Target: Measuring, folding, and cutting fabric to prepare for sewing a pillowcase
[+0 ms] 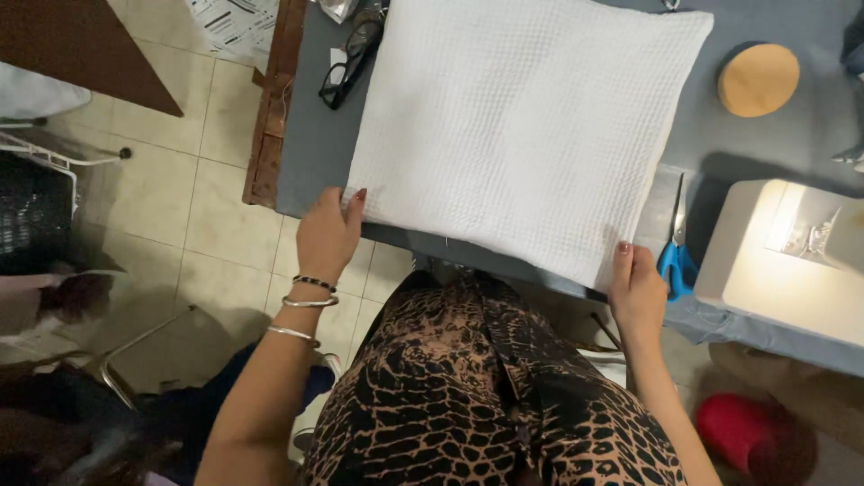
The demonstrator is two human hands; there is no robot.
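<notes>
— Where was the cushion cover?

— The cover (pixel 517 126), white with a waffle weave and square, lay flat on the grey bench (pixel 310 153). Its near edge overhung the bench edge slightly, just above the person's lap.

— State of the hands?

— The left hand (pixel 328 236) pinched the cover's near left corner, thumb on top, fingers tucked beneath. The right hand (pixel 637 290) pinched the near right corner in the same manner. Both were closed on the fabric and stood well apart, one at each corner. Three bangles (pixel 301 306) sat on the left wrist.

— What lay around the cover?

— Black glasses (pixel 351 58) rested on the bench just beside the cover's far left edge. A round tan disc (pixel 759 79) lay to the right, apart from the cover. Scissors (pixel 677 247) with blue handles lay near the right hand, between the cover and a white sewing machine (pixel 783 261). The machine's lamp lit its top.

— Beyond the bench?

— A tiled floor (pixel 207 207) showed on the left. A red object (pixel 751 432) sat low on the right; its kind could not be determined.
</notes>
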